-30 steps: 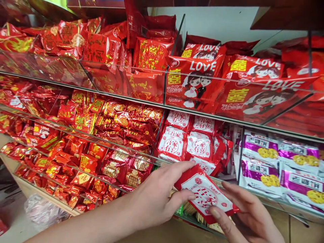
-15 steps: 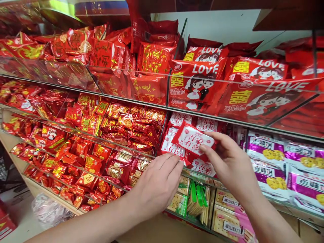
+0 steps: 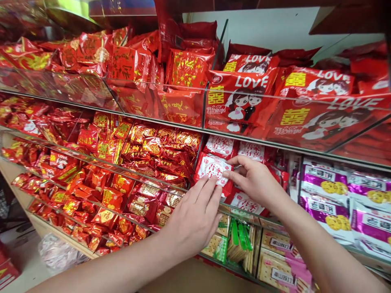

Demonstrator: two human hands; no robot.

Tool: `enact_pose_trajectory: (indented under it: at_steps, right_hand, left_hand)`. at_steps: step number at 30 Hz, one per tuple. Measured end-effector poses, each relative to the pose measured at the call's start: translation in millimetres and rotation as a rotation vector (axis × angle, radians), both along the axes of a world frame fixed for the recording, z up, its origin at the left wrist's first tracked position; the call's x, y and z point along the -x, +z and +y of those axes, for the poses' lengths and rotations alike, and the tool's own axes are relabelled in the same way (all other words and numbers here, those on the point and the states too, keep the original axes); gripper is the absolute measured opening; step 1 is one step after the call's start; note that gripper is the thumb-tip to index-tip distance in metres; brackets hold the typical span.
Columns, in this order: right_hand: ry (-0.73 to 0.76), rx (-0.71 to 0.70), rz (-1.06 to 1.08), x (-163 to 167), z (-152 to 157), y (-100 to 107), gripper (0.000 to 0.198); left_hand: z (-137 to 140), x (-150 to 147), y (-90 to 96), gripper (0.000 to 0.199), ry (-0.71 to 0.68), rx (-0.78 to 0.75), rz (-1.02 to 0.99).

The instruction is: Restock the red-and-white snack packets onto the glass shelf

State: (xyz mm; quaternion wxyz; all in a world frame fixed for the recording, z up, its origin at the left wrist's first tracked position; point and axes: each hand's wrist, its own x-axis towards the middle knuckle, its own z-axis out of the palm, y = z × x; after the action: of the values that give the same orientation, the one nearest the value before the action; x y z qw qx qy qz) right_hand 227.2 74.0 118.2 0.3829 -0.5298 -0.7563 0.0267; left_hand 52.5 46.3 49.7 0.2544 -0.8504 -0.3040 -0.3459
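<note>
Since the earlier frame, the red-and-white packet [image 3: 213, 171] has gone from mid-air down onto the stack of like packets [image 3: 244, 199] in the middle shelf compartment [image 3: 195, 189]. The right hand [image 3: 255, 181] pinches the packet's right edge between thumb and fingers, clamped on it. The left hand [image 3: 194, 217] lies flat and open, fingertips touching the packet's lower edge. Left of the packet sit gold-and-red candies [image 3: 159, 150]; right of it, purple biscuit packs [image 3: 328, 191]; below it, cracker packs [image 3: 238, 240].

Bin packed — glass rail [image 3: 171, 185] fronts.
</note>
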Motion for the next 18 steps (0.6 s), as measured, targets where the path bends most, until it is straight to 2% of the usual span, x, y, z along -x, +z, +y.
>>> enact_pose_trajectory:
  at_steps: [3,7,9,13,15,18]
  right_hand:
    - [0.056,-0.022,0.01,-1,3,0,0.01]
    - [0.082,-0.113,0.137,-5,-1,-4,0.012]
    - [0.016,-0.279,0.119,-10,-10,-7,0.011]
    - [-0.176,-0.708,-0.127,-22,-39,-19,0.014]
    - [-0.187,-0.784,-0.212,-29,-52,-27,0.022]
    - [-0.082,-0.767,-0.309,-35,-67,-39,0.028]
  left_hand:
    - [-1,-2,-1.9,0.046,0.054,0.019,0.023]
    - [-3,-1,-0.3,0.047,0.055,0.033,0.072]
    - [-2,0,-0.1,0.048,0.042,0.041,0.085]
    - [-2,4,-1.9,0.049,-0.002,0.079,0.066]
    - [-3,6,-1.8,0.049,-0.06,0.061,0.006]
    - [-6,6,3.5,0.05,-0.157,-0.073,-0.157]
